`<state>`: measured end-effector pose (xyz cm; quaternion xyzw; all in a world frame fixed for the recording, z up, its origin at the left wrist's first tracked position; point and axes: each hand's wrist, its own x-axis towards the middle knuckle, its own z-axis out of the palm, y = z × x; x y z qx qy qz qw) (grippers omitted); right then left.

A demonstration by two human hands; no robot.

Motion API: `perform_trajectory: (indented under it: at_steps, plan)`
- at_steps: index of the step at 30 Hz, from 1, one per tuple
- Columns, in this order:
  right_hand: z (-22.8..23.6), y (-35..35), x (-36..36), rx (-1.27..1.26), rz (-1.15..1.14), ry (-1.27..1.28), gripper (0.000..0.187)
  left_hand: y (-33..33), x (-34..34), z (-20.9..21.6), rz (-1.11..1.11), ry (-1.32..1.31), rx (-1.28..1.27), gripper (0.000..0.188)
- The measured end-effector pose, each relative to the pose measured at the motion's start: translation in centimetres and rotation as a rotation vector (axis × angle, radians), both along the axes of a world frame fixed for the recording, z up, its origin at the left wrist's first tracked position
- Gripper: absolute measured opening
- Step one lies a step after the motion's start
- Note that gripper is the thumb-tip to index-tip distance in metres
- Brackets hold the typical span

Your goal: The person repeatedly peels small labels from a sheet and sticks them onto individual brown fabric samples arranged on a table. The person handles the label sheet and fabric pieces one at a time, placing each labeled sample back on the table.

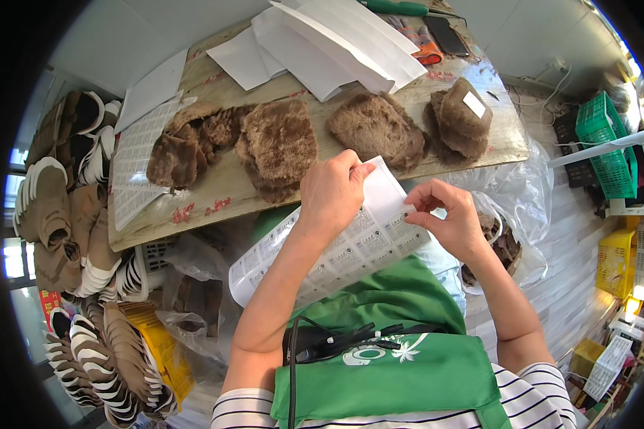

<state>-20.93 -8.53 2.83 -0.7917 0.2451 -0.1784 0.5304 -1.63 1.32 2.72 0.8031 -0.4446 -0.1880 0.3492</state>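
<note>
Sticker sheet (336, 250) (white, printed in a grid of small labels) lies across the person's lap over a green apron (401, 357), just below the edge of a wooden table (222, 186). Left hand (333, 193) clamps its upper edge, while right hand (447, 218) pinches its right edge between fingertips. Brown furry pieces (279, 143) sit in a row on the table, with white papers (336, 39) behind them.

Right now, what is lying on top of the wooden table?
On the wooden table lie several brown furry pieces, one with a white label, plus white paper sheets and a label sheet. What the papers cover cannot be seen.
</note>
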Motion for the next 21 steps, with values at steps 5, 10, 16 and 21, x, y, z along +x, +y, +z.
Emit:
perform_trajectory:
  at_steps: [5,10,16,21]
  plan:
    - [0.1,0.5,0.4,-0.162,0.037,0.025,0.029,0.3,0.1,-1.1,0.03,-0.092,0.024,0.03]
    - [-0.4,0.9,0.6,-0.32,0.001,-0.021,0.023,0.1,-0.2,-1.6,0.018,-0.108,0.034,0.03]
    - [-0.6,0.8,0.9,-0.214,-0.025,-0.064,0.018,0.1,-0.3,-1.5,0.003,-0.109,0.065,0.03]
    - [-0.4,0.9,0.9,-0.613,-0.01,-0.174,0.017,0.2,0.0,-2.4,-0.007,-0.107,0.039,0.03]
